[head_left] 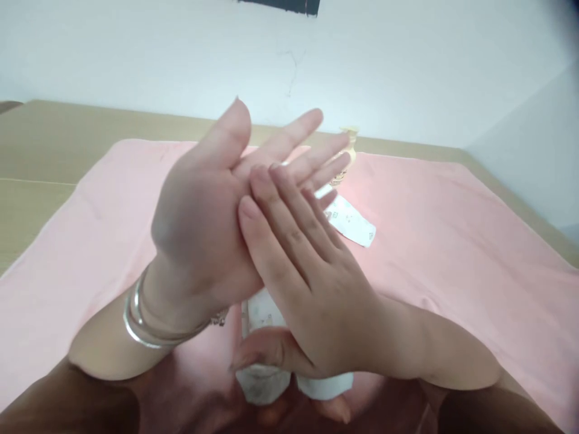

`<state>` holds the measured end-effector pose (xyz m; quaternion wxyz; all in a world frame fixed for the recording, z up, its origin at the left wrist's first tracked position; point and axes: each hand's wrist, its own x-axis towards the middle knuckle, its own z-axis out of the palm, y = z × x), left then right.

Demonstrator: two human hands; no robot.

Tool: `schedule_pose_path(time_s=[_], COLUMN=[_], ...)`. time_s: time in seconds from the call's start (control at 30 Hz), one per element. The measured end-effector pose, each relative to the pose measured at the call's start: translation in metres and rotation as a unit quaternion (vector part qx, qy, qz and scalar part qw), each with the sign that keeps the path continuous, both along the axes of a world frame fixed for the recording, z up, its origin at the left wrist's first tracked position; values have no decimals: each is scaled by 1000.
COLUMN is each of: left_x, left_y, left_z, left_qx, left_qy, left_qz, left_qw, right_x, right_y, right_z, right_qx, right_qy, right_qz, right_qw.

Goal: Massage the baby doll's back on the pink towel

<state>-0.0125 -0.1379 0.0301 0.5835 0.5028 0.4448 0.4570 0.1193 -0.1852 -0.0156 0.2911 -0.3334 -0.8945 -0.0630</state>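
My left hand (205, 220) is raised at centre left, palm up, with its fingers spread and a silver bracelet (136, 319) at the wrist. Across its palm lie the fingers of my right hand (312, 283), stretched out with the back of the hand showing. Neither hand holds an object that I can see. Below and partly behind my right hand are white patterned things (263, 386), partly hidden. Beyond the fingertips a white patterned packet or tube (355, 226) lies on the pink cloth (429, 223).
A pale yellow bottle-like thing (350, 158) stands near the cloth's back edge, partly behind my left fingers. The cloth covers part of a wooden surface (54, 141). Behind it rises a white wall with a dark object (289, 5) at the top.
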Motion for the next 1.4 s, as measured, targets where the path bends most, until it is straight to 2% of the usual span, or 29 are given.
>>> schedule_pose_path(time_s=[0.07,0.13,0.23,0.3,0.37,0.43,0.5,0.57,0.63,0.7,0.8,0.9,0.97,1.03,1.1,1.17,1.3,1.4], left_x=[2,6,10,11,10,9,9,11,13,14,15,15,15,15,16,16,16,16], left_y=[18,44,87,111,125,130,128,123,119,118,120,122,122,121,120,121,123,122], left_z=[-4,-22,-62,-86,-103,-112,-118,-124,-130,-136,-143,-147,-147,-147,-148,-149,-150,-150], left_qx=[-24,-2,68,79,77,93,125,157,181,193,204,219,224,226,229,234,233,230], left_qy=[-98,-140,-51,2,35,62,107,160,194,208,223,236,246,249,245,236,232,238], left_qz=[-8,55,128,127,114,113,123,125,121,127,149,154,152,153,154,156,159,156], left_qw=[995,989,988,989,990,987,979,967,956,950,942,934,931,929,929,930,931,931], right_x=[1,3,2,2,3,7,13,17,17,13,6,9,15,19,19,14,4,9], right_y=[14,34,69,90,106,119,129,133,130,121,110,119,131,139,137,126,107,117], right_z=[-12,-25,-49,-65,-76,-82,-81,-79,-77,-78,-81,-80,-78,-77,-77,-80,-83,-79], right_qx=[-25,-75,-140,-164,-180,-192,-207,-232,-254,-246,-191,-199,-231,-253,-254,-227,-159,-200], right_qy=[39,89,114,78,34,13,17,28,32,23,-12,-39,-34,-16,-2,-9,-38,-50], right_qz=[13,-28,-103,-109,-98,-96,-123,-185,-256,-292,-235,-166,-176,-218,-267,-286,-218,-185], right_qw=[999,993,978,977,978,977,971,955,932,924,953,965,956,942,930,931,962,961])
